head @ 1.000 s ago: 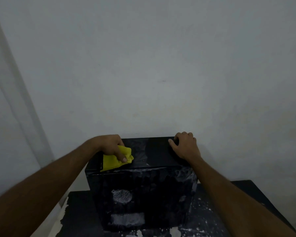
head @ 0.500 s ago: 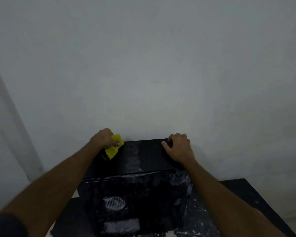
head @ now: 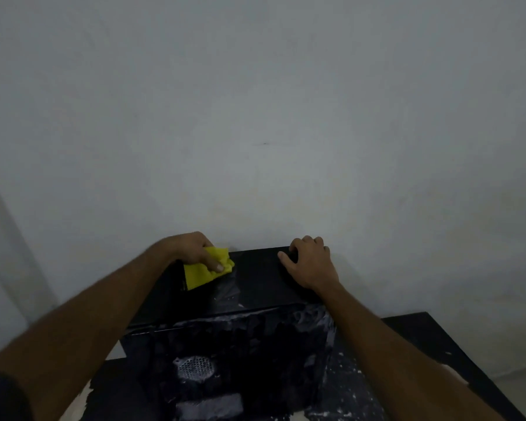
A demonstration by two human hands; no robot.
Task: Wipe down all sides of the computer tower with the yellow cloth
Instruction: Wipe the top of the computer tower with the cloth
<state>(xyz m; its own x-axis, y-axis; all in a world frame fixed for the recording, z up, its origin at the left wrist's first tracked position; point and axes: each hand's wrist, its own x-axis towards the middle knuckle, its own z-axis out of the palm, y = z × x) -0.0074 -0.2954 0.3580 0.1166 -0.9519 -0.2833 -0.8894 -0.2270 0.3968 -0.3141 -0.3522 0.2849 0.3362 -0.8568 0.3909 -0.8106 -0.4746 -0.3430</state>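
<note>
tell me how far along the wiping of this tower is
Early, by the look of it. In hand: the left hand presses the yellow cloth on the computer tower top's far left, the right hand steadying the far right. Left: the near face, still covered in whitish smears; other sides are hidden.

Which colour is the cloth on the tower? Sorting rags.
Bright yellow cloth, plain, seen in the head view.
</note>
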